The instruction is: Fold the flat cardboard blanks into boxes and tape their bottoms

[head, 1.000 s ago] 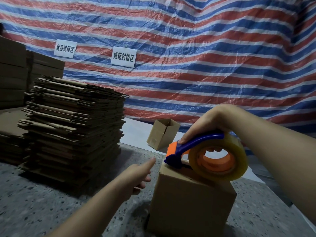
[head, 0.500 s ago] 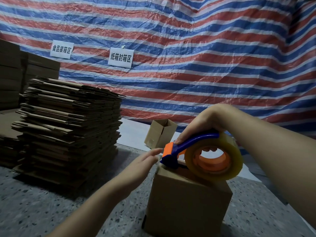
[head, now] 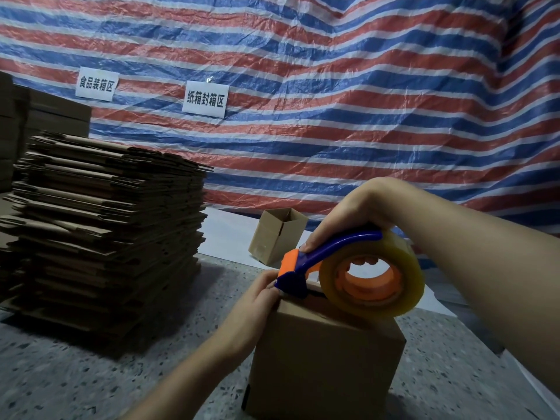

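Observation:
A folded brown cardboard box [head: 321, 365] stands on the speckled floor in front of me, closed side up. My right hand [head: 348, 213] grips the blue handle of a tape dispenser [head: 321, 262] with an orange head and a clear tape roll [head: 372, 277], whose nose rests on the box's far top edge. My left hand [head: 257, 301] lies over the box's far left top edge, its fingers touching the dispenser's nose; the fingertips are hidden behind it. A tall stack of flat cardboard blanks [head: 103, 231] stands to the left.
A small open box [head: 277, 234] sits on a white sheet [head: 227, 234] by the red, white and blue striped tarp wall [head: 333, 101], which carries two paper signs [head: 204, 99]. More stacked cardboard [head: 45, 116] rises at the far left.
My left hand moved right from the open floor onto the box's far top edge, up to the dispenser's nose. The dispenser stayed on the box top.

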`<state>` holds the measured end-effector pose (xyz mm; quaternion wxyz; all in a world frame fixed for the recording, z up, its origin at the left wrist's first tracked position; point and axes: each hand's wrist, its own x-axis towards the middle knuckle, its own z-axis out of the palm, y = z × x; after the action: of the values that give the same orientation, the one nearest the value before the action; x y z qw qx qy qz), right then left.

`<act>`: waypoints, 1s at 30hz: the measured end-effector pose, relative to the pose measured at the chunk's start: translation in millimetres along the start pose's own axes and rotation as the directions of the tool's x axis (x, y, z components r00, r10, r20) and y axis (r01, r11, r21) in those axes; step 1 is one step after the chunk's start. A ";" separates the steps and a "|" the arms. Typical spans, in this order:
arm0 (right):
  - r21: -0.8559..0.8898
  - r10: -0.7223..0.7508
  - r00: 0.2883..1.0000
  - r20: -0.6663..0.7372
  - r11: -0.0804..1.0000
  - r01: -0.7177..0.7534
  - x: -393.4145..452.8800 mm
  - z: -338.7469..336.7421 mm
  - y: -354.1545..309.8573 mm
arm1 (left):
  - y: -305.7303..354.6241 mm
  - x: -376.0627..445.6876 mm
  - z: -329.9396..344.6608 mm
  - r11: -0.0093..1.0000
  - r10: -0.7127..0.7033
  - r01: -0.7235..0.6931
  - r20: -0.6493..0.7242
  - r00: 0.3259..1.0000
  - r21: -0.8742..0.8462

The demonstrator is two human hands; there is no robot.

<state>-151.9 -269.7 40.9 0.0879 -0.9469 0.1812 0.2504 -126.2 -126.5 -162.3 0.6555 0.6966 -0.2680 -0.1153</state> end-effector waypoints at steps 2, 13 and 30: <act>-0.008 -0.009 1.000 0.005 1.000 0.009 0.8 -0.8 0.2 | -0.9 -7.8 -2.6 0.997 0.049 -0.050 0.038 0.998 0.053; 0.008 0.038 0.999 0.039 0.999 -0.038 1.2 -5.1 5.0 | 9.1 -18.4 -11.1 0.970 0.135 -0.146 0.068 0.988 0.197; 0.244 -0.050 0.999 -0.003 0.969 0.049 -37.2 -15.3 65.3 | 8.6 -12.6 -16.5 0.987 0.115 -0.115 0.002 0.993 0.115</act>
<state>-200.5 -322.5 67.9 0.2101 -0.9328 0.1867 0.2253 -130.0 -105.8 -154.5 0.6206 0.7168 -0.3122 -0.0601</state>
